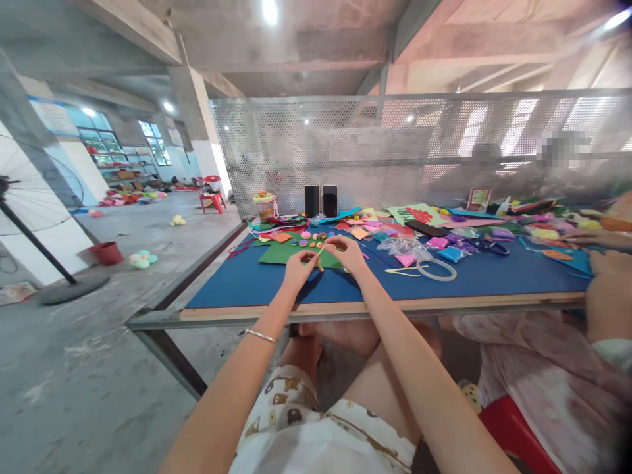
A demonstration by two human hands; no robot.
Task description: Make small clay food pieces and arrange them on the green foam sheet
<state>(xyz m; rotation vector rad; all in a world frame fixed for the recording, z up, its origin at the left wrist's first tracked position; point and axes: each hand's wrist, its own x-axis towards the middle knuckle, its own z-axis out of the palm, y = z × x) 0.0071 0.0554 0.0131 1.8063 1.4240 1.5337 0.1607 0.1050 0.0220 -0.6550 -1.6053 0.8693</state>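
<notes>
Stick (pixel 323 248), thin and pale, one only: I saw it pinched between the fingers of my left hand (pixel 298 266) and my right hand (pixel 348 252), held just above the green sheet (pixel 281 254) on the blue worktop (pixel 494 273). I judged it light and stiff but easy to snap, best taken near each end. A small yellowish piece (pixel 320 266) hung below my left fingertips; I could not tell what it was. Counted nearby: two dark phones (pixel 320 200) standing upright at the back, one clear tape ring (pixel 437 270) to my right, one clear bag (pixel 403 247) beside it, several small bright shapes (pixel 309 237) beyond the sheet. One other person's hand (pixel 610 289) rested at the worktop's right edge.
</notes>
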